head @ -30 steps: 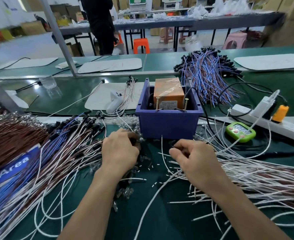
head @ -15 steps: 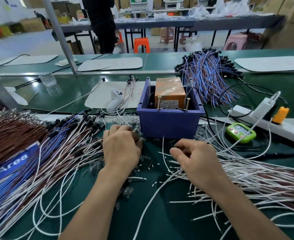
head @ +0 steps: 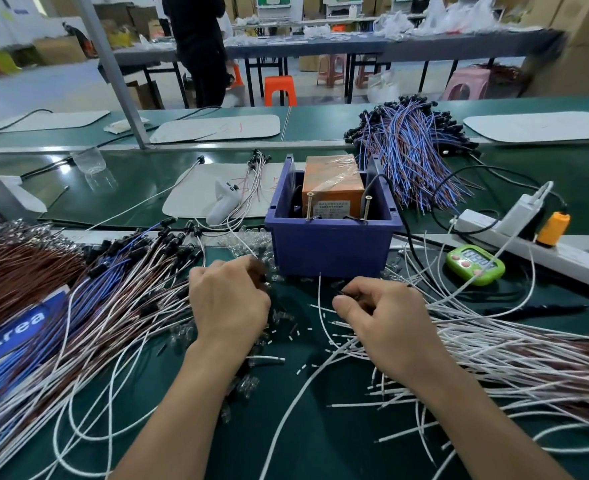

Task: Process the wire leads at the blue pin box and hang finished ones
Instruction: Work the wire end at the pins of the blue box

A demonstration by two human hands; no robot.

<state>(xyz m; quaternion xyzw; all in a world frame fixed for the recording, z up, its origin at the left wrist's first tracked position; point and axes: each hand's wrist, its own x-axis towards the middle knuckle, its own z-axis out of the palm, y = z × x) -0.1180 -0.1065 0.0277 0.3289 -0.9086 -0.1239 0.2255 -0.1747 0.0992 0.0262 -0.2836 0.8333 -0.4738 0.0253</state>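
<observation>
Your right grip (head: 386, 327) has thumb and forefinger pressed together on a small dark piece (head: 348, 293); you cannot tell from here whether it is joined to a lead. Your left grip (head: 229, 299) has its fingers curled down into a scatter of small clear bulbs (head: 244, 237), and whether it holds anything cannot be told.

Both grips sit just in front of the blue pin box (head: 333, 251), which stands at the centre of the green surface (head: 321, 427). Inside it is an orange block (head: 333, 187) wrapped in film, with two screws (head: 308, 206) upright at the near rim.

White wire leads (head: 494, 348) fan out on the right beneath your right wrist. Blue, brown and white leads with black caps (head: 113, 306) lie heaped on the left. Short white insulation bits (head: 295, 330) dot the surface between your grips.

To the right of the box lie a green timer (head: 475, 265) and a white power strip (head: 528, 244). Beyond it, on the right, is another bundle of blue and brown leads (head: 411, 150).

In the room behind, a person in dark clothes (head: 199, 46) stands by a long bench near an orange stool (head: 279, 90). Cardboard boxes (head: 580, 46) are stacked at the far right.
</observation>
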